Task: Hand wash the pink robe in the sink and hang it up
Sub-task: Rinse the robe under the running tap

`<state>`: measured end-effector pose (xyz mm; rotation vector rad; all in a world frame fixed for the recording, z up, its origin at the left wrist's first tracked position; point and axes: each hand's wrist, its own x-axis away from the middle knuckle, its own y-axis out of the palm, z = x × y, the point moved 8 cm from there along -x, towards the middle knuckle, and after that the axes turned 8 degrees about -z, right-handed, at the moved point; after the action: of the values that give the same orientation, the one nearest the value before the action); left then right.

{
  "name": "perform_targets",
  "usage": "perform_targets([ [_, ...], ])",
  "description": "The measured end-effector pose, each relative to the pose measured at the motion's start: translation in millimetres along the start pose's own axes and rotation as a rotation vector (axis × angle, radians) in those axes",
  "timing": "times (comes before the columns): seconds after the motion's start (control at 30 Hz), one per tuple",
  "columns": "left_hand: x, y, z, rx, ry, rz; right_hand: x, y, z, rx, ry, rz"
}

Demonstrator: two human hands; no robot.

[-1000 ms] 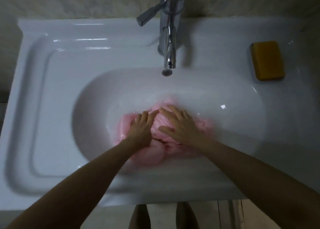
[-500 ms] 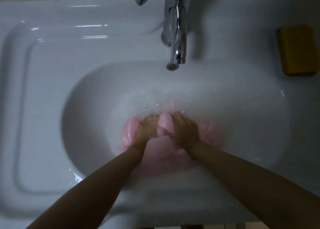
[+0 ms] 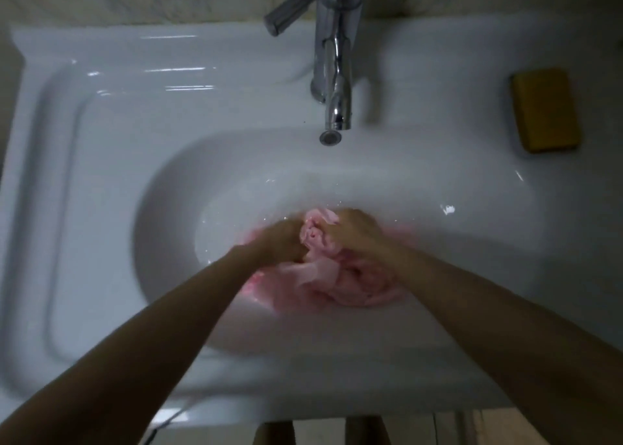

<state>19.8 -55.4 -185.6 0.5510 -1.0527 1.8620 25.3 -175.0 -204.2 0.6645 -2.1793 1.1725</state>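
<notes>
Pink robe (image 3: 323, 271) lies bunched in the basin of the white sink (image 3: 101, 208), below the chrome faucet (image 3: 333, 74). Left hand (image 3: 283, 242) and right hand (image 3: 354, 232) each have their grip curled round a raised fold of it, knuckles close together, somewhat blurred. Yellow soap bar (image 3: 544, 109) sits on the sink's right ledge, well apart.

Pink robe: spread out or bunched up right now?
Bunched up: the pink robe lies wadded in the sink, left hand and right hand gripping its folds.
</notes>
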Motion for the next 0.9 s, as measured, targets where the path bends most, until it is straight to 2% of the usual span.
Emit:
perform_targets([
  [0.1,32.9,-23.2,-1.0,0.377,0.066,-0.027,21.6,-28.9,-1.6,-0.478,-0.191,-0.089],
  [0.2,63.9,-51.4,8.1,0.463,0.186,0.094,64.3,-37.3,-8.6,-0.601,-0.3,-0.335],
  [0.27,74.2,-57.0,6.8,0.246,0.07,0.18,87.5,-38.8,-12.0,-0.54,-0.302,-0.351],
  [0.33,76.5,-37.1,3.7,-0.211,-0.101,0.169,93.3,-40.8,-0.1,-0.368,-0.187,-0.133],
  [0.4,70.4,-6.8,7.9,-0.577,-0.066,0.221,98.9,-30.8,7.7,-0.01,-0.071,0.05],
  [0.43,67.6,5.6,11.2,-0.647,-0.02,0.261,99.9,-20.4,8.9,0.147,-0.063,0.067],
  [0.47,63.4,15.6,11.3,-0.674,0.007,0.27,99.8,-10.2,7.7,0.256,-0.102,0.072],
  [0.53,53.9,36.6,-3.4,-0.49,-0.025,0.094,95.6,7.0,5.1,0.375,-0.222,0.085],
  [0.6,50.6,42.6,-9.8,-0.396,-0.031,0.063,86.7,22.8,8.5,0.429,-0.269,0.085],
  [0.67,46.8,46.3,-16.2,-0.385,-0.008,0.109,78.0,33.4,11.8,0.47,-0.277,0.087],
  [0.8,40.1,45.5,-16.3,-0.259,0.072,0.335,64.5,33.9,7.5,0.483,-0.31,0.173],
  [0.9,35.6,36.0,-10.9,-0.284,0.113,0.469,58.1,25.1,2.6,0.467,-0.343,0.351],
])
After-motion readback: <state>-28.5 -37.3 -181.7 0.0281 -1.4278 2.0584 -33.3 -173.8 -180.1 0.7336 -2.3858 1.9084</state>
